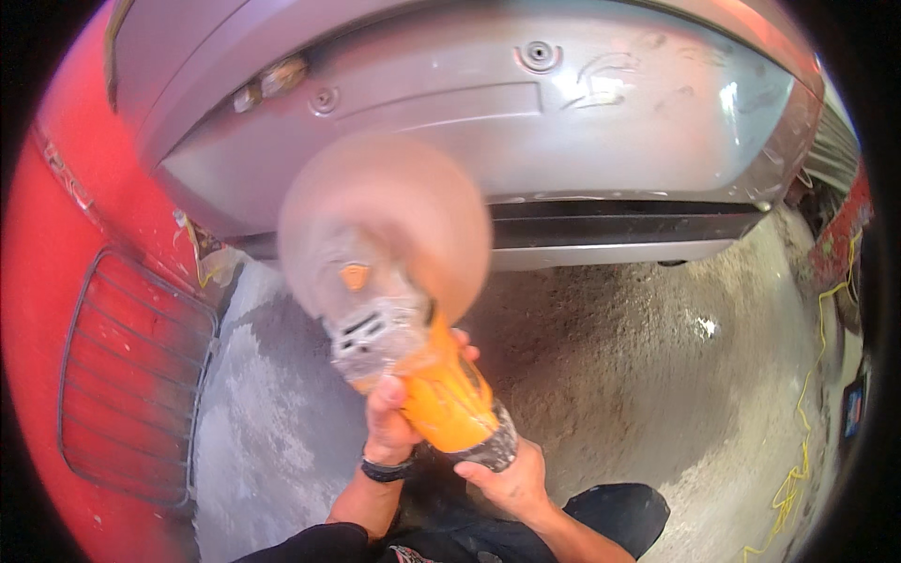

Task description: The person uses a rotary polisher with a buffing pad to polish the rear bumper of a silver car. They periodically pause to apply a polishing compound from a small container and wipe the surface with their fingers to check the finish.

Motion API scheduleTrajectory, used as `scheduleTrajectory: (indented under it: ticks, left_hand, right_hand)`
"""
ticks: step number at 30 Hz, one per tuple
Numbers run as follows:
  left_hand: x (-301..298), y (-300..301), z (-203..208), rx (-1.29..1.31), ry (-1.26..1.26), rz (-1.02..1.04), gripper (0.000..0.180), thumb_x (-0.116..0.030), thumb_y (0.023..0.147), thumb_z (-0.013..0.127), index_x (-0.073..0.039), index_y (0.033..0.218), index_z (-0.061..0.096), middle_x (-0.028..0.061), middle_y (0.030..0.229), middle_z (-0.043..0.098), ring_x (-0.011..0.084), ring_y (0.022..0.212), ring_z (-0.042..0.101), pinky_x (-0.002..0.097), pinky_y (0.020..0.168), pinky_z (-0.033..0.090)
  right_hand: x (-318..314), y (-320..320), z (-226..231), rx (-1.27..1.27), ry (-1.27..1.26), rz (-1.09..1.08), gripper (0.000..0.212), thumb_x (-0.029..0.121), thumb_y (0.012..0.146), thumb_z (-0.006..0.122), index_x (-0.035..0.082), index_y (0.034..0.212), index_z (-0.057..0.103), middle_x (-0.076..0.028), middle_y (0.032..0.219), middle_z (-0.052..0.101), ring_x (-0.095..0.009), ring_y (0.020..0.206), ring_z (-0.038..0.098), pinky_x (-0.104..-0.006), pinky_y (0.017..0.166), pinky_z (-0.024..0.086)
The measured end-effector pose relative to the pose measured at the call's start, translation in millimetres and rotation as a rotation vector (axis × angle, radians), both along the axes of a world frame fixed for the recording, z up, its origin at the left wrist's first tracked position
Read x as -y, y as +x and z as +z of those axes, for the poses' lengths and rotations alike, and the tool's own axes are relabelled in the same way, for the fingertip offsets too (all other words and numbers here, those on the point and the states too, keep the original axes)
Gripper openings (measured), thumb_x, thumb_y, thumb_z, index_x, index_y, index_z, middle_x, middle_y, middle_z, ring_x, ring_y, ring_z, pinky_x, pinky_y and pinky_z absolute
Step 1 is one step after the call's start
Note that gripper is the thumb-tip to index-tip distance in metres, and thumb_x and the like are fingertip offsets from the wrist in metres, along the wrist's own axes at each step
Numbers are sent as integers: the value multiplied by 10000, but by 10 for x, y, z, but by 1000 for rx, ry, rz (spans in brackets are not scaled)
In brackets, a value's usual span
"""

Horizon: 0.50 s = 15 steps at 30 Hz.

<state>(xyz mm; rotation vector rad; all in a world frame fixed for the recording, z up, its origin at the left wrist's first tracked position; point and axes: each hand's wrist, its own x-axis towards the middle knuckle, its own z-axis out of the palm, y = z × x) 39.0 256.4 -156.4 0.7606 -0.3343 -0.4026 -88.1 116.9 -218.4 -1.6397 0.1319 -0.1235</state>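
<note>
Both my hands are on an orange rotary polisher [449, 399] with a dusty grey head. Its large round pad [413, 188] is a pinkish blur in front of the silver-grey car bumper [648, 131]; whether the pad touches the bumper I cannot tell. My left hand [389, 420], with a black band at the wrist, is wrapped round the front of the polisher's body. Closed round its dark rear end is my right hand [511, 479]. Dark smears mark the bumper's right part, near a round fitting [538, 54].
At the left, a dark wire rack [136, 375] stands against a red wall [42, 310]. A yellow cord [805, 403] trails along the grey, worn floor [601, 375] at the right. A black trim strip [619, 225] runs along the bumper's lower part.
</note>
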Motion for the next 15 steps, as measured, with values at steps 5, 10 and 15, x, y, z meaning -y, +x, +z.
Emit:
scheduleTrajectory:
  ticks: [5, 10, 15]
  left_hand:
    - [159, -29, 84, 37, 24, -9, 902, -505, 833, 761, 5, 1501, 434, 210, 1405, 582, 359, 1260, 619, 516, 1035, 554]
    - [984, -102, 136, 184, 260, -140, 798, -386, 855, 796, 3, 1474, 477, 189, 1338, 635, 300, 1168, 676, 441, 974, 574]
    - [1876, -163, 398, 355, 260, -300, 617, -279, 836, 865, 2, 1317, 598, 66, 1225, 687, 142, 1088, 643, 328, 940, 533]
  right_hand:
    - [68, -28, 11, -49, 32, -50, 658, 504, 745, 909, 20, 1148, 718, -176, 974, 773, -320, 964, 767, -382, 827, 576]
    - [411, -319, -144, 98, 280, -339, 716, 638, 786, 849, -13, 1051, 711, -67, 838, 746, -217, 798, 739, -363, 741, 584]
    - [778, -606, -186, 54, 366, -546, 842, 748, 796, 755, -33, 1059, 582, -79, 824, 637, -156, 607, 629, -298, 552, 552]
